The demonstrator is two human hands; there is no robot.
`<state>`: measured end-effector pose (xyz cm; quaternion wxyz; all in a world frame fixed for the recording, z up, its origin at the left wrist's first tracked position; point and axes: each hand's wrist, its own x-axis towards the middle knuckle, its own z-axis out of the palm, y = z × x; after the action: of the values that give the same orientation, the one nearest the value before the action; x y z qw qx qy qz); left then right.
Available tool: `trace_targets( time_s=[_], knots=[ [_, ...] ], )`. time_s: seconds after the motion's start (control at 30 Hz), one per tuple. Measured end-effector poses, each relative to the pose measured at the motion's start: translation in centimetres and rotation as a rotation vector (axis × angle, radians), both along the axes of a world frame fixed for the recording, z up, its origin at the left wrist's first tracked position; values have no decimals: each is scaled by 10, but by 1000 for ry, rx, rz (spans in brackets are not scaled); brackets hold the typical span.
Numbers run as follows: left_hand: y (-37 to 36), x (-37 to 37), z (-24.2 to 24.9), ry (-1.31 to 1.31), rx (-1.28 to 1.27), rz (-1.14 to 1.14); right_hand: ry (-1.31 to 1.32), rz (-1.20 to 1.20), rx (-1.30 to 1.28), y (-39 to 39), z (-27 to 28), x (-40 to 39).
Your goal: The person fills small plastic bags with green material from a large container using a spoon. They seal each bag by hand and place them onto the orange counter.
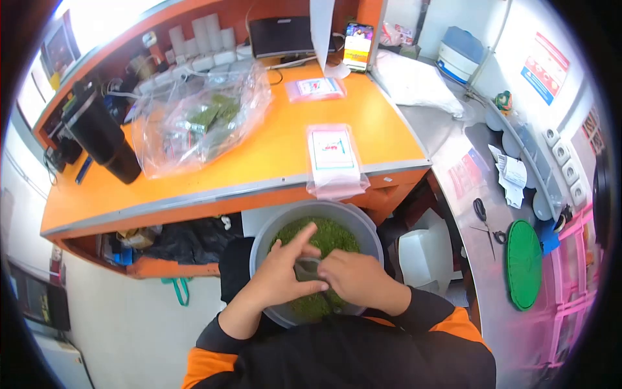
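Note:
A round grey tub [259, 241] in front of me holds loose, shredded green leafy material [327, 228]. Above it, my left hand [283, 269] is open, thumb and fingers spread apart. My right hand [357, 277] is closed close beside it, its fingers curled at the edge of a small see-through piece, perhaps plastic [309, 266], between the two hands. I cannot tell exactly what that piece is. Beyond the tub, a pink-edged plastic packet with a printed white label [334, 155] lies at the front edge of the orange desk [259, 170].
On the desk are a large clear bag with green material [214, 117], a black tumbler [103, 136], another labelled packet [315, 88], a monitor [285, 35] and a phone [357, 47]. The steel counter on my right holds scissors [482, 214], paper slips [512, 175] and a green lid [523, 264].

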<state>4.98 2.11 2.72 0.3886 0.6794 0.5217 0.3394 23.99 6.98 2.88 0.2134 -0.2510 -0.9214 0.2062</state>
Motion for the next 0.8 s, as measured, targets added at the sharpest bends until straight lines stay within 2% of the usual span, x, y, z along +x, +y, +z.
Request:
trace_targets(
  time_s=[0.03,0.13,0.27,0.37,0.47,0.57,0.67,0.77,0.8],
  knots=[
    [0,-1,7,69,56,-16,5,16,-23,0,-1,2],
    [5,-9,15,116,-11,-141,214,1,-183,1,8,5],
    [3,-15,9,109,112,-179,355,-24,-368,2,2,17],
    [4,-12,4,59,226,-175,420,-28,-399,4,2,18],
    [7,-11,3,122,175,-178,277,-10,-316,9,11,14],
    [9,-2,13,105,88,-209,167,107,-310,7,12,5],
    [13,-7,13,142,388,-178,204,70,-304,13,24,2],
    [15,-27,49,228,616,19,424,-123,261,39,42,3],
    [10,-37,69,393,558,217,378,-157,338,52,46,3]
  ],
)
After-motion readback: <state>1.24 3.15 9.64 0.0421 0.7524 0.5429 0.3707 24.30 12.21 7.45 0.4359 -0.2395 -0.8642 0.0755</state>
